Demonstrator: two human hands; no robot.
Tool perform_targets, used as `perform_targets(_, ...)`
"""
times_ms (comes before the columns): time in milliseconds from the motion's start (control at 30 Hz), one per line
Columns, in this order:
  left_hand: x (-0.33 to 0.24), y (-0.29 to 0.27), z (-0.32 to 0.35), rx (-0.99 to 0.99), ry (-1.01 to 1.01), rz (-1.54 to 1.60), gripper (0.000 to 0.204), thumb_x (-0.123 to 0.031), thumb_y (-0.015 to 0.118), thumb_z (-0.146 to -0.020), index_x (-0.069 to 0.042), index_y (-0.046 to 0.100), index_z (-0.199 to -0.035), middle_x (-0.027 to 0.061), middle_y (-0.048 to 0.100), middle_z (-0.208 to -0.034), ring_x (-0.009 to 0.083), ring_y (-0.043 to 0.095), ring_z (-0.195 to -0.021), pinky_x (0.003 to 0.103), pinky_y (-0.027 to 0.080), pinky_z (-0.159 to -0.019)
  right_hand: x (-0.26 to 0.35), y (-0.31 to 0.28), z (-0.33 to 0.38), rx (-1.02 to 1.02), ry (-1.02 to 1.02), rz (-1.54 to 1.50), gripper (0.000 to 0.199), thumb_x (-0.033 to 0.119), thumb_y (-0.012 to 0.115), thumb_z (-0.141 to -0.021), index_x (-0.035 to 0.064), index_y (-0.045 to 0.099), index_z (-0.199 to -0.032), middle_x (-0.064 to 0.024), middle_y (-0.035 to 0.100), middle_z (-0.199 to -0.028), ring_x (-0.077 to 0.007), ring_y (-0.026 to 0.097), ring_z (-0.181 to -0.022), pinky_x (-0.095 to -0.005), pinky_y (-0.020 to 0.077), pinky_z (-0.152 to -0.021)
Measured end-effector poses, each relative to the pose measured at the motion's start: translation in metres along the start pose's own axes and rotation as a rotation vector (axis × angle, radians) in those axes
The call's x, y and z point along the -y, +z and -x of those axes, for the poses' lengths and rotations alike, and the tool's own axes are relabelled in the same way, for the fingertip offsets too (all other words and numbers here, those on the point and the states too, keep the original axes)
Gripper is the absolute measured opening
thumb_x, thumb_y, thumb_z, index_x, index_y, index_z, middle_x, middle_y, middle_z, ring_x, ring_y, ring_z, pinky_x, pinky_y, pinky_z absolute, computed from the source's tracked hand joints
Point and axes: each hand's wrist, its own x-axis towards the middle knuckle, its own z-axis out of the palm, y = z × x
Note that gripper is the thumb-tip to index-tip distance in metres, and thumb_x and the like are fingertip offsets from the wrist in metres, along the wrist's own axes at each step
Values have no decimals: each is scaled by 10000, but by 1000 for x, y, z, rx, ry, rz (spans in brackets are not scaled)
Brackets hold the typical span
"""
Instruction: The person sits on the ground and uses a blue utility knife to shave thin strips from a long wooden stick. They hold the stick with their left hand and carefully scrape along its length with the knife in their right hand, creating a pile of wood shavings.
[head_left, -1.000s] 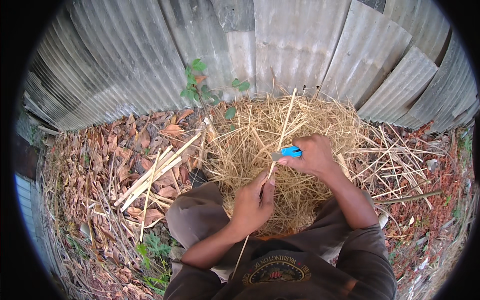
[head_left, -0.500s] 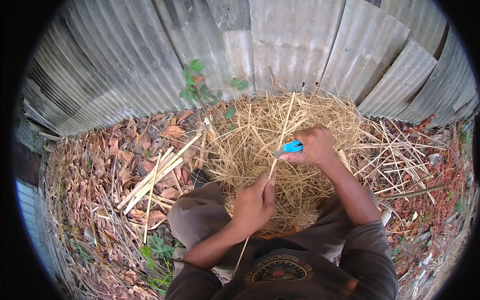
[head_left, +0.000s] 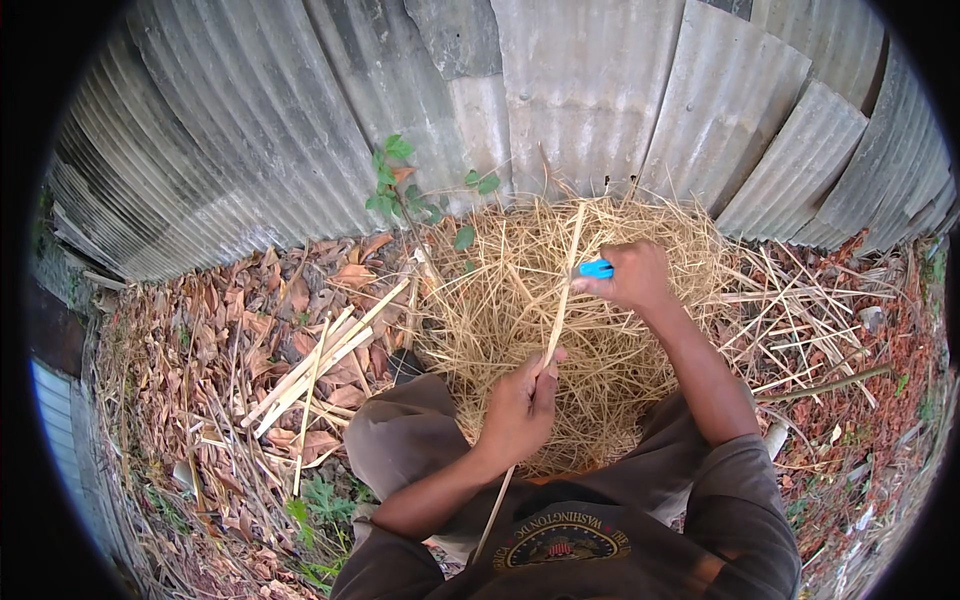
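Slanting from the person's lap toward the far side, a long pale strip (head_left: 565, 290) runs above the middle of a straw-coloured heap of shavings (head_left: 600, 410). The left hand (head_left: 520, 410) grasps it partway along, thumb and fingers closed around it, and its thin near end passes below that hand toward the dark shirt (head_left: 640, 510). To the right of the strip's far half, the right hand (head_left: 635, 275) is clenched around a blue-handled knife (head_left: 597, 269); the blade end points left, just beside the strip, and I cannot tell whether they touch. The heap lies between the person's bent knees and beyond them. On the left, several pale split sticks (head_left: 310, 375) rest on brown dry leaves (head_left: 255, 300); on the right, thin strips (head_left: 800, 310) lie crisscrossed. A green-leaved plant (head_left: 390, 180) stands before the far corrugated metal wall (head_left: 590, 90).
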Motion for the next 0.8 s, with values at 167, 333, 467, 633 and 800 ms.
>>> perform_targets(167,2,9,7,52,-86,123,231,-92,439,-984,-11,555,-1167,-44,358,-614,32,328,-526,229,296,-472,-37,-1,-10,82,187,96,713,782,509,-722,94,605,-557,-99,528,-463,-304,571,-462,-428,442,-475)
perform_targets(333,4,13,11,126,-66,163,265,-154,449,-1000,-41,572,-1206,-86,317,-615,0,302,-532,193,256,-478,-71,5,-11,65,388,170,796,820,444,-741,63,627,-579,-84,526,-476,-241,577,-481,-398,452,-476)
perform_targets(467,-17,13,22,218,-64,231,299,-178,411,-1017,-38,553,-1240,-81,331,-577,2,311,-491,193,270,-451,-105,-17,-15,93,819,128,800,800,411,-785,56,631,-590,-87,540,-507,-251,592,-519,-402,459,-511)
perform_targets(633,-14,0,8,40,-163,372,336,-206,399,-1022,-49,523,-1291,-61,383,-533,16,352,-466,187,309,-450,-29,-28,-9,102,534,-97,768,782,446,-782,59,607,-578,-89,535,-501,-256,592,-519,-409,451,-504)
perform_targets(800,-9,0,2,-34,-70,238,327,-165,474,-992,5,527,-1267,-17,385,-537,61,404,-449,248,354,-442,37,-34,19,58,25,-190,678,746,591,-704,89,575,-537,-58,481,-426,-242,537,-407,-362,424,-425)
